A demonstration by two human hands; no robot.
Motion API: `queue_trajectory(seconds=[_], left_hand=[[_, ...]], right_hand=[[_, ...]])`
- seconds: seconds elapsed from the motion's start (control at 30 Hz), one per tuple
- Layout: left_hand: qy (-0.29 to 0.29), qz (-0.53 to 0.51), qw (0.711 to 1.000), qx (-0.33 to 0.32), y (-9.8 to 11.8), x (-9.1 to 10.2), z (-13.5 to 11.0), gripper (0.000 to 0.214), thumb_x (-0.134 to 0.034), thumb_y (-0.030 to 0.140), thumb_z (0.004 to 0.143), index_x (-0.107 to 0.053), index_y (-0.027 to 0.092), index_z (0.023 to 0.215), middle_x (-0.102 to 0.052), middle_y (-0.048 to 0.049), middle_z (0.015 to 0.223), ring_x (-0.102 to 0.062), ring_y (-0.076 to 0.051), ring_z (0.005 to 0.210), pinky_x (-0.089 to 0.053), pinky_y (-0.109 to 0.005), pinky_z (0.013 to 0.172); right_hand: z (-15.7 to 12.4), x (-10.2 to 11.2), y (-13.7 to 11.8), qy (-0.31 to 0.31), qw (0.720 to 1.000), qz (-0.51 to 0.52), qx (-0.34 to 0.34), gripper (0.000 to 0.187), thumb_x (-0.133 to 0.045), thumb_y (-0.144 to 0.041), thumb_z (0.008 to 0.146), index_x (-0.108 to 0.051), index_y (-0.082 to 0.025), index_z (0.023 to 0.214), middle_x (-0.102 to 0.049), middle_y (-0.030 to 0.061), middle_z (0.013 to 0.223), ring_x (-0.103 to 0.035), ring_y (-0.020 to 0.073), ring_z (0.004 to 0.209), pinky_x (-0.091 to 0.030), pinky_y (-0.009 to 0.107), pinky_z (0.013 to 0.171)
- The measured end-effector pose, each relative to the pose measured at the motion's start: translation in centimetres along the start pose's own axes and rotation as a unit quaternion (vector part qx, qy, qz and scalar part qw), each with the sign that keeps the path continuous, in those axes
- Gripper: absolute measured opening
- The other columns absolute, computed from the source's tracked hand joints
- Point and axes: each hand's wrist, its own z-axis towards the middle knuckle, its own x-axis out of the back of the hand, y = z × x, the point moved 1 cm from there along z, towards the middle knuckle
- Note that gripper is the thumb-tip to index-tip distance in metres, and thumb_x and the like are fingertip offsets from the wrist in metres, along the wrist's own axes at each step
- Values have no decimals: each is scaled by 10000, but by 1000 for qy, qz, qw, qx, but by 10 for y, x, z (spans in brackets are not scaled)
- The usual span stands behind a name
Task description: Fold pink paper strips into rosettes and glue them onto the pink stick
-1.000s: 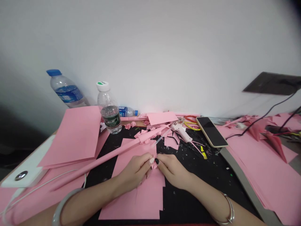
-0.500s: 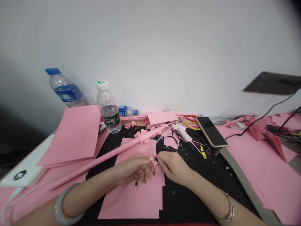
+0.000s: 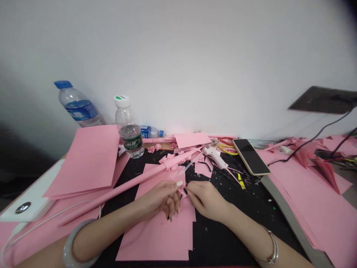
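My right hand (image 3: 205, 200) pinches a small folded piece of pink paper (image 3: 184, 190) between its fingertips. My left hand (image 3: 161, 201) lies just beside that piece, its fingers loosely curled and its thumb close to the paper. Both hands hover over a large pink paper sheet (image 3: 164, 238) with ragged cut edges. A long rolled pink paper tube (image 3: 117, 194) runs diagonally past my left hand, not touching it. The left hand's fingertips hide part of the sheet.
A black work mat (image 3: 223, 208) is littered with scraps. Behind it are a white hot glue gun (image 3: 214, 156), a phone (image 3: 251, 156), water bottles (image 3: 129, 130), and pink paper stacks (image 3: 80, 163) on the left and right. Black cables (image 3: 309, 141) cross the right side.
My left hand has moved off the small pink piece towards the left and opened slightly, with fingers curling downward. My right hand still pinches the piece.
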Motion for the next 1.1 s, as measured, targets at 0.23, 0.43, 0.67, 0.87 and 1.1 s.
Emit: queue_trajectory(seconds=[0.23, 0.43, 0.67, 0.87, 1.1], left_hand=[[-14, 138, 989, -58, 2, -1, -1, 300, -565, 425, 832, -448, 179, 705, -629, 16, 504, -544, -103, 336, -374, -170, 321], [31, 267, 955, -125, 10, -4, -7, 276, -411, 374, 916, -445, 185, 718, -577, 39, 489, -545, -106, 361, -347, -187, 372], [62, 357, 917, -164, 13, -2, -10, 250, -349, 257, 932, -487, 178, 740, -538, 52, 530, -544, -95, 382, -371, -197, 428], [63, 412, 885, -208, 13, 3, -10, 260, -349, 228, 928, -529, 159, 754, -606, 11, 709, -548, -74, 392, -398, -196, 442], [73, 470, 847, -240, 12, 7, -8, 282, -347, 219, 944, -556, 158, 764, -624, 17, 692, -542, -69, 401, -446, -212, 553]], right_hand=[[0, -1, -5, -4, 999, 30, 13, 195, -353, -141, 921, -469, -192, 773, -518, 7, 686, -460, 138, 584, -343, 242, 546], [2, 3, -6, -22, 999, 24, 3, 163, -332, -101, 900, -458, -194, 854, -528, 15, 737, -475, 151, 612, -366, 248, 558], [1, -1, 0, -15, 999, 23, -39, 179, -339, -144, 931, -477, -190, 826, -539, 19, 746, -522, 149, 655, -415, 249, 607], [1, -2, 5, -20, 997, 26, -68, 207, -348, -185, 956, -502, -186, 816, -549, 18, 751, -543, 148, 675, -423, 244, 616], [2, 1, 5, -12, 997, 35, -66, 209, -363, -187, 956, -546, -182, 855, -589, 36, 796, -561, 156, 708, -431, 249, 641]])
